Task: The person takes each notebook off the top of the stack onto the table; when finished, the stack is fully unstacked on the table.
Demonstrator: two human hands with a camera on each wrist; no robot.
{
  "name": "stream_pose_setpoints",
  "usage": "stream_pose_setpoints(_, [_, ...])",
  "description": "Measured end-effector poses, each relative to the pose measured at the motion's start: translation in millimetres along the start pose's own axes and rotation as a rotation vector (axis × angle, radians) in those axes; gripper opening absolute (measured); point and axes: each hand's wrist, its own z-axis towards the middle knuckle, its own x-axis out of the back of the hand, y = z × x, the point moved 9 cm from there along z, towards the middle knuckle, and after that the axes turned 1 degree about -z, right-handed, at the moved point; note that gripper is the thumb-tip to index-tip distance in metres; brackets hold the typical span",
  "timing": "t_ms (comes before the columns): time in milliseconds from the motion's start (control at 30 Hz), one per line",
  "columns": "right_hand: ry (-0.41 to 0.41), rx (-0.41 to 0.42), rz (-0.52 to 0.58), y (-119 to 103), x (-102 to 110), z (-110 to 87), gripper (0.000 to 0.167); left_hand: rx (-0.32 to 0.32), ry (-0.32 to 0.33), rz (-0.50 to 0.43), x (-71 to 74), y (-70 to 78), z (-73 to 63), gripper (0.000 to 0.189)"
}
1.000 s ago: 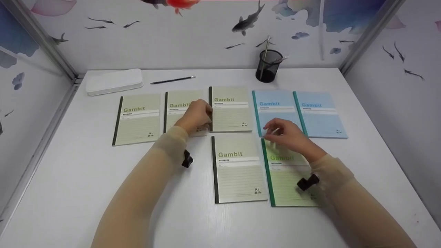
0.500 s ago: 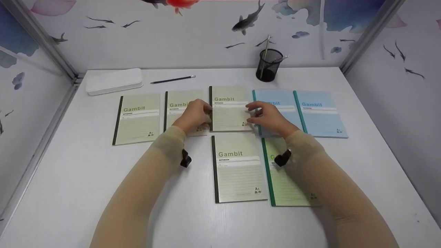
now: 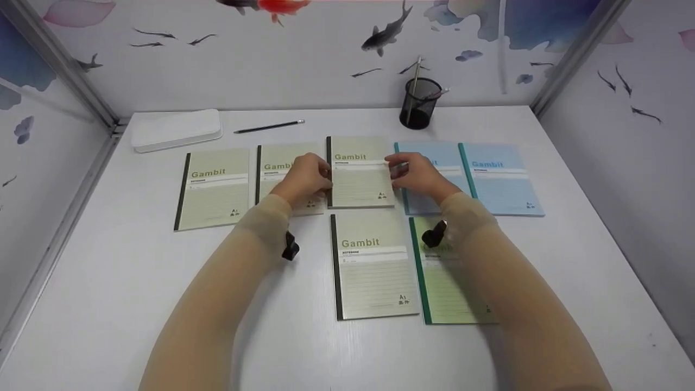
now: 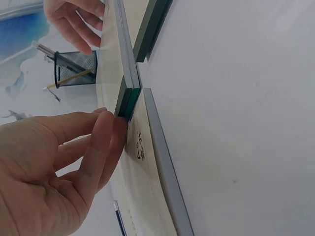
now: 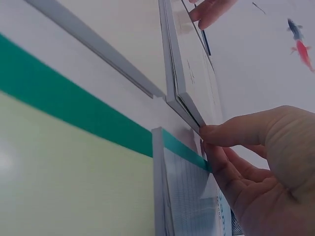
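A beige notebook with a black spine [image 3: 361, 176] lies in the middle of the back row. Under it in the left wrist view shows a green spine [image 4: 132, 102], so two notebooks are stacked. My left hand [image 3: 304, 178] holds the stack at its spine side, fingertips against the edge. At the opposite long edge, my right hand [image 3: 422, 175] holds it too, the thumb [image 5: 216, 133] at the edge in the right wrist view. Beneath my right hand lies a blue notebook [image 3: 434, 202], partly hidden. A beige notebook [image 3: 290, 152] lies partly covered by my left hand.
Another beige notebook [image 3: 217, 190] lies far left, another blue one [image 3: 505, 187] far right. In front lie a beige notebook [image 3: 374, 277] and a green one [image 3: 450, 293]. Behind are a white case [image 3: 176, 130], a pencil [image 3: 269, 126] and a black mesh pen cup [image 3: 419, 108].
My right hand has moved left and back, from over the blue and green notebooks to the right edge of the stack. My left hand has stayed at the spine.
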Motion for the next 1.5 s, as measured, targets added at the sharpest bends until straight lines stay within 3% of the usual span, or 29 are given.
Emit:
stream_pose_setpoints(133, [0.014,0.007,0.022,3.1,2.1,4.1,0.063,-0.036,0.015,-0.005,2.2,5.7,5.5,0.050])
stream_pose_setpoints(267, [-0.004,-0.005,0.022,8.6,-0.4,7.0,0.063,-0.033,0.031,-0.025,2.6,3.4,7.2,0.054])
stream_pose_setpoints(533, [-0.005,-0.004,0.027,12.0,-0.2,5.4,0.064,-0.046,0.111,-0.133,10.7,-1.9,8.0,0.057])
stream_pose_setpoints(667, [0.004,0.000,0.009,12.9,0.1,5.8,0.062,-0.028,0.118,-0.229,13.7,-7.1,10.3,0.054])
stream_pose_setpoints(967, [-0.004,-0.022,-0.007,10.3,-1.6,4.6,0.060,0.064,0.026,-0.364,9.9,-21.3,18.7,0.061])
stream_pose_setpoints(1200, [-0.027,-0.004,-0.011,8.8,-3.9,5.8,0.062,0.031,-0.071,-0.303,6.9,-20.2,26.2,0.058])
stream_pose_setpoints(1500, [-0.033,-0.037,-0.036,7.6,-3.6,5.2,0.063,0.028,-0.210,-0.312,2.8,-24.7,24.8,0.059])
